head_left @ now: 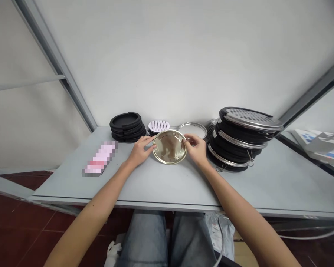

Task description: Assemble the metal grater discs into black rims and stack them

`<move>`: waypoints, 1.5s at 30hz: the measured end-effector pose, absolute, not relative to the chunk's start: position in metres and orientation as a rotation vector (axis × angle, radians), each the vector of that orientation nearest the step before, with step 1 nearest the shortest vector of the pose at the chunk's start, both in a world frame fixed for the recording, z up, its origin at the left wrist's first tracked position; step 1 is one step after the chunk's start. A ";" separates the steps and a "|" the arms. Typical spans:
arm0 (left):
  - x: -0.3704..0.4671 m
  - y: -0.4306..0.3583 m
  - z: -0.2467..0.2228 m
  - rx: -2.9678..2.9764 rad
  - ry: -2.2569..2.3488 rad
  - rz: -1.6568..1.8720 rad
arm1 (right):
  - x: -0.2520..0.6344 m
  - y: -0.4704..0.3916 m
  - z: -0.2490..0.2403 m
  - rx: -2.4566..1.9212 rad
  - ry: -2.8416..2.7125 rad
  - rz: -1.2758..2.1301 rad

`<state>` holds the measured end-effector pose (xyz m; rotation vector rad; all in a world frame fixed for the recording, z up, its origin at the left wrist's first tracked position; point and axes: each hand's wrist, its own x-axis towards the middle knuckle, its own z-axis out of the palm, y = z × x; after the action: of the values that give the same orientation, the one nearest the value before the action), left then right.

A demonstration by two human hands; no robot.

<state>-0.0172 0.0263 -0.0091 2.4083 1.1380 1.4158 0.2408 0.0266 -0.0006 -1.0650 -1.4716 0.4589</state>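
Note:
A round, shiny gold-toned metal plate point(169, 147) is tilted up above the table, its inner face towards me. My left hand point(140, 150) grips its left rim between thumb and fingers. On the opposite rim, my right hand point(196, 149) pinches the plate the same way. Behind the plate stand a white slotted disc point(159, 126) on a dark stack and a silver-rimmed round tray point(193, 129), both partly hidden. Right of my right hand rises a tall, leaning stack of black rings and metal-rimmed discs point(239, 142), topped by a perforated metal plate point(252, 118).
Several black round trays point(126, 126) are stacked at the back left. A blurred pink flat object point(100, 158) lies in front of them. Small silver pieces point(212, 126) sit beside the tall stack. White boxes point(320, 142) are beyond the right frame post. A white cable point(317, 236) hangs below the grey table point(167, 189).

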 end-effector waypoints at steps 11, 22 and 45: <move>-0.017 0.027 -0.010 2.348 1.121 1.415 | 0.243 0.028 -0.001 -1.076 -1.446 0.498; -0.017 0.026 -0.010 2.345 1.159 1.342 | 0.244 0.032 -0.005 -1.094 -1.438 0.546; -0.007 0.045 -0.005 2.612 1.470 1.192 | 0.243 0.046 -0.030 -1.260 -2.007 0.326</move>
<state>-0.0070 0.0451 -0.0045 2.6120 1.4695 1.1919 0.2431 0.0460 -0.0302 -1.2603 -2.0068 0.3262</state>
